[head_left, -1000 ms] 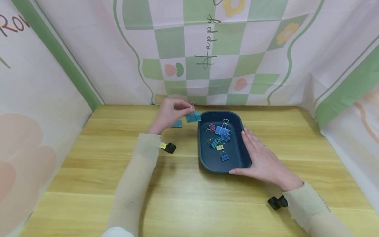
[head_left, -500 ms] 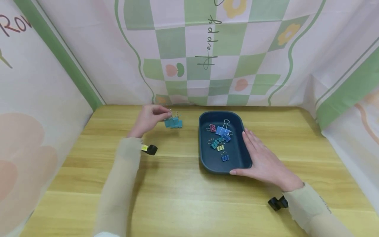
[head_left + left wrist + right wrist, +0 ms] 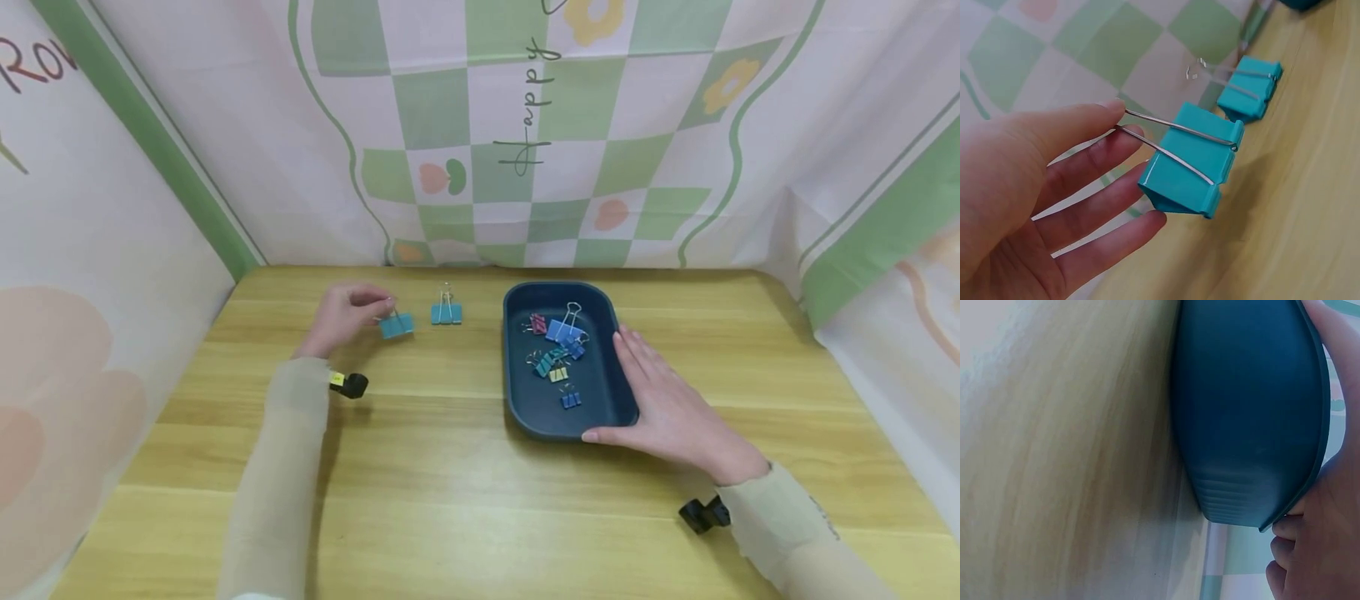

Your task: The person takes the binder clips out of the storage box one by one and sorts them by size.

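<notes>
My left hand (image 3: 343,318) pinches a teal binder clip (image 3: 1191,159) by its wire handles between thumb and index finger; the other fingers are spread behind it. The clip hangs low over the table, left of a second teal binder clip (image 3: 447,313) that stands with its handles up. My right hand (image 3: 667,408) holds the near right corner of a dark blue tray (image 3: 512,392), thumb at the near rim and fingers along the right side. Inside the tray lie several binder clips, among them a large blue clip (image 3: 562,331), a pink clip (image 3: 537,323) and a yellow clip (image 3: 558,374).
The wooden table (image 3: 465,508) reaches back to a checkered cloth (image 3: 502,167) hanging behind it. More printed cloth (image 3: 97,250) hangs at the left side. A small black wrist camera (image 3: 352,385) juts out below the left hand.
My left hand has moved left with the teal binder clip, passing the standing clip, and has come lower. The right hand and the tray have stayed in place.
</notes>
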The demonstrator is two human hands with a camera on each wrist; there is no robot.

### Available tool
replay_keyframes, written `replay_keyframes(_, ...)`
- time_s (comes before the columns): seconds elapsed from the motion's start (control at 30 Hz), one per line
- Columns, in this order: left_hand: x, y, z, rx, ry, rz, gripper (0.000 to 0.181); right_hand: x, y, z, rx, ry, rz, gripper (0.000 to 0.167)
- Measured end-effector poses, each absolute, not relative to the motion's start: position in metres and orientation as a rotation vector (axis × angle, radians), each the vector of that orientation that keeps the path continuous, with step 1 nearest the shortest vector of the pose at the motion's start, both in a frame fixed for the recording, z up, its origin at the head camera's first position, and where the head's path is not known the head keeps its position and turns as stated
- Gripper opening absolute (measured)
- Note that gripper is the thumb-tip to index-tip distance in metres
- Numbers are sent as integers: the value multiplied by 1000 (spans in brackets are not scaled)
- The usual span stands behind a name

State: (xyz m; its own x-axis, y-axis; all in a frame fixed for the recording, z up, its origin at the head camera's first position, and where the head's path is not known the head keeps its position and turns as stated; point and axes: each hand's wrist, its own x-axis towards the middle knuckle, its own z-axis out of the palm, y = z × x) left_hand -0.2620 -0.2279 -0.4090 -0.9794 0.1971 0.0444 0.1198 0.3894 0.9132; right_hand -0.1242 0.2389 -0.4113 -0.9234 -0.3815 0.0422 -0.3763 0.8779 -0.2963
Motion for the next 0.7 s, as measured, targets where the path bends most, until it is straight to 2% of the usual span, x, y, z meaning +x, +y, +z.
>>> replay_keyframes(0.17,-271,-234,-413,244,2562,1619,32,-124,239,-411,-605,3025,-471,137)
replay_keyframes(0.5,-286,-237,-421,204,2566,1611,28,-122,238,-410,-592,3017,-488,137)
replay_keyframes(0.7,-293,-237,-427,195,2549,1632,37,-122,238,-410,-574,3011,-490,137)
